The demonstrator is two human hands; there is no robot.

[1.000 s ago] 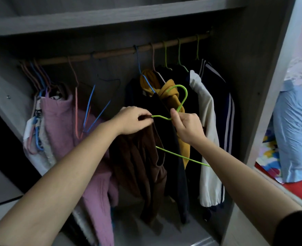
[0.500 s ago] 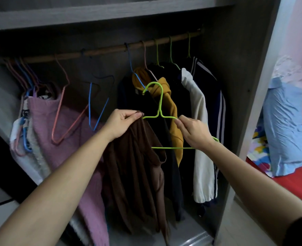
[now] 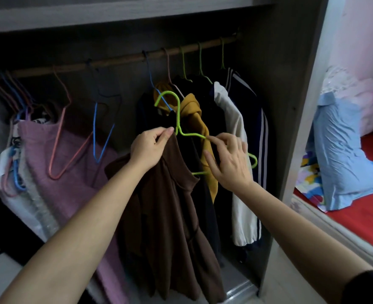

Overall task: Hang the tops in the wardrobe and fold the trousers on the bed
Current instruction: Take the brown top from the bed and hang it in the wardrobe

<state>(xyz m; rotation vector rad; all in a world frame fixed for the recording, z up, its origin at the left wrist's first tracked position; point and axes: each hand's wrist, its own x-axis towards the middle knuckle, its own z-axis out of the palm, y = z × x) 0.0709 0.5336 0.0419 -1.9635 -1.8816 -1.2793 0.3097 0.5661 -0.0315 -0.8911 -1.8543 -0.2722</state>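
Your brown top [image 3: 170,205] hangs limp and creased in front of the open wardrobe [image 3: 290,84]. Your left hand [image 3: 150,148] pinches its upper edge right at the neck of the green wire hanger [image 3: 178,119]. The hanger stands upright, well below the rail [image 3: 119,60], hook curling left, while your right hand [image 3: 229,161] pinches its right shoulder wire

My hanger [image 3: 177,117] is lime green, my top [image 3: 170,205] plain brown; I also see a mustard hoodie [image 3: 195,106], a navy jacket [image 3: 254,119] with white stripes and a mauve knit [image 3: 60,194].
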